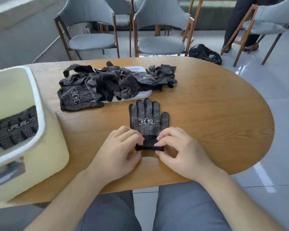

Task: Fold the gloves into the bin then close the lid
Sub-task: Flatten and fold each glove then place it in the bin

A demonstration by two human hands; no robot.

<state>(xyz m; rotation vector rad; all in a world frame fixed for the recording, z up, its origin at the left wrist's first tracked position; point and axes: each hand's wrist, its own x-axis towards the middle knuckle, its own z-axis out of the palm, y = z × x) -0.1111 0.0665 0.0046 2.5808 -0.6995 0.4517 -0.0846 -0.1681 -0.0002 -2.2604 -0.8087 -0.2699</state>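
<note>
Holding it all, the table (207, 114): a big wooden top with a round end. Everything for the job sits on it.
Bin (38, 104): a pale yellow box with a white rim, at the left side of the table, open on top. Some folded gloves (15, 129) lie inside.
Lid (144, 95): a flat white thing under the heap, behind the flat glove. I think it is the bin's lid, but most of it is hidden.
Pile of gloves (117, 80): a messy black heap with white dots, lying on the white thing, past the hands.
Glove (147, 117): one lies flat in front of the person, dotted side up, its finger parts pointing away.
Left hand (117, 150) and right hand (182, 150): both sit at the glove's near end, side by side.
Cuff (149, 144): the plain black band at the wrist end, bunched up a little between the hands.
Fingers (160, 144): curled. The thumb and fingertips of each hand pinch one end of the cuff.
How it will feel: soft, light and floppy, I would guess. The dots should grip, not slip. It will not break.
Where to hold: the cuff corners look like a good spot. From there it can be flipped over onto the finger parts.
</note>
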